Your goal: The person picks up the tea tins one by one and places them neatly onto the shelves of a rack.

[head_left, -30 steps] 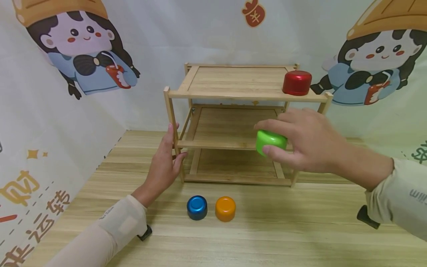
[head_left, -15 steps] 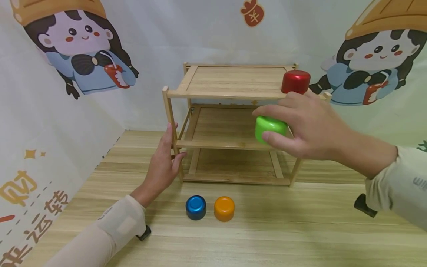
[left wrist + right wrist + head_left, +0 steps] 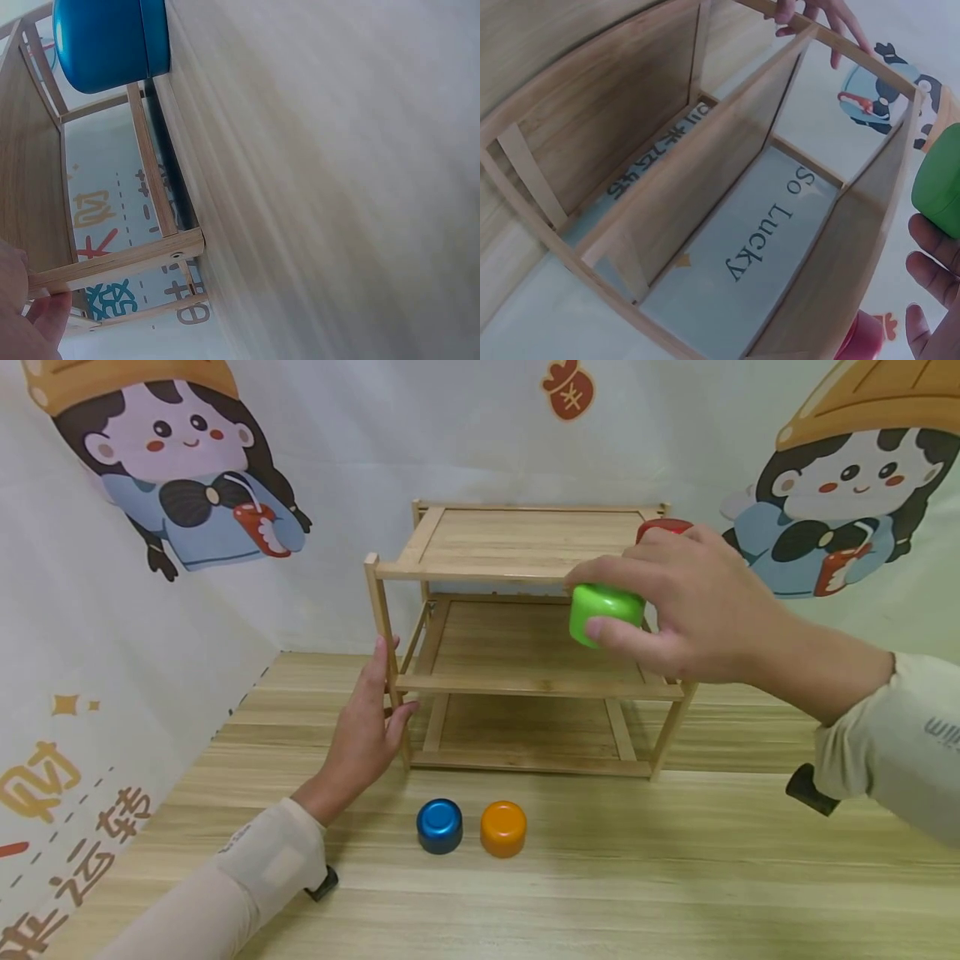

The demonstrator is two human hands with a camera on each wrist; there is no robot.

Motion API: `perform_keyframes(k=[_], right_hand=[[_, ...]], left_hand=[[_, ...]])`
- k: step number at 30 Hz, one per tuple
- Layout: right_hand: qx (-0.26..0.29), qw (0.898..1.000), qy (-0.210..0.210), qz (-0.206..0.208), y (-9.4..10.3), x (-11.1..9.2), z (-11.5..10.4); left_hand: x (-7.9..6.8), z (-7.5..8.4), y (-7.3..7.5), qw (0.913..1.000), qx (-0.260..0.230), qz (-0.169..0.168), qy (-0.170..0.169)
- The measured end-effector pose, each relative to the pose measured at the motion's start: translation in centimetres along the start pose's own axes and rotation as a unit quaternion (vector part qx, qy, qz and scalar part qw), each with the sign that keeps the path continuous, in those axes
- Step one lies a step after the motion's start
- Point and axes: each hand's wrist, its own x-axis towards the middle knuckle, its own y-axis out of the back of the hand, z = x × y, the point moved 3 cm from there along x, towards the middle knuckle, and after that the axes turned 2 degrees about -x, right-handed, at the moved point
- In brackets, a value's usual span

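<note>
My right hand (image 3: 697, 606) pinches a small, shiny green round tin (image 3: 607, 617) between thumb and fingers. It hovers in front of the three-tier wooden shelf (image 3: 525, 542), just below the top tier's front edge. Behind the knuckles a red tin (image 3: 663, 526) is mostly hidden, standing at the top tier's right front corner. On the left side, my left hand (image 3: 362, 739) holds the shelf's front post, thumb in front and fingers behind. A blue tin (image 3: 439, 827) and an orange tin (image 3: 503, 829) stand side by side on the table before the shelf.
The shelf's middle tier (image 3: 517, 643) and bottom tier (image 3: 525, 727) lie under the top one. Behind hangs a printed cloth (image 3: 360, 452) with cartoon figures. The wood-grain table (image 3: 600, 877) stretches to the front.
My right hand has risen with the green tin, from the middle tier's front edge to just below the top tier, and now covers most of the red tin. The left hand stays put.
</note>
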Motion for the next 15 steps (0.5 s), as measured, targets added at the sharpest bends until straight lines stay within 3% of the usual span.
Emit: perform_keyframes(k=[15], right_hand=[[0.012, 1.000, -0.023, -0.013, 1.1, 1.8, 0.6]], left_hand=[[0.0, -0.1, 0.0, 0.9999, -0.003, -0.004, 0.009]])
